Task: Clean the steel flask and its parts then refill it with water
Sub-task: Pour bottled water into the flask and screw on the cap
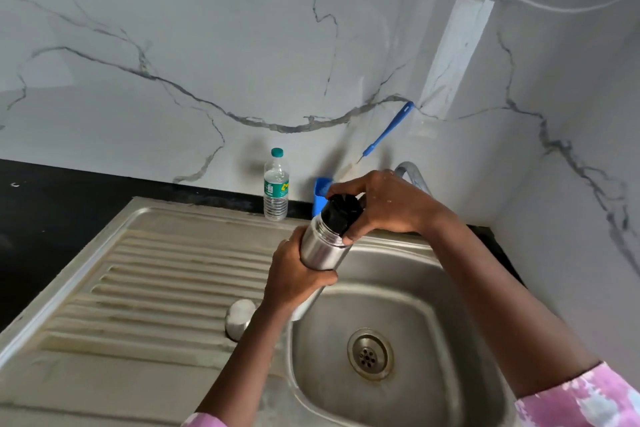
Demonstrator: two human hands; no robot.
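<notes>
The steel flask [320,246] is held tilted above the back left corner of the sink basin [415,315], its mouth pointing up and away toward the wall. The left hand [294,274] wraps around the lower part of the body, fingers curled tight across the front and thumb behind, so the grip is fully closed on the metal. The right hand [384,204] comes over the top and grips the black stopper [343,210] seated in the flask's neck: the fingertips curl over the far edge, and the thumb [351,236] presses down along the near side, its tip reaching the flask's threaded collar. Whether the stopper is screwed home or loose cannot be told.

On the ribbed drainboard [156,288], just left of the left forearm, a rounded steel cup [239,317] lies, partly hidden by the arm. At the back of the counter a clear plastic water bottle [276,185] with a green cap stands upright against the marble wall. Just to its right sits a blue holder [320,192], partly hidden behind the right hand, and a blue-handled brush [389,128] leans on the wall above it. The curved tap spout [410,172] shows behind the right hand. Pink patterned sleeves [585,395] cover both upper forearms.
</notes>
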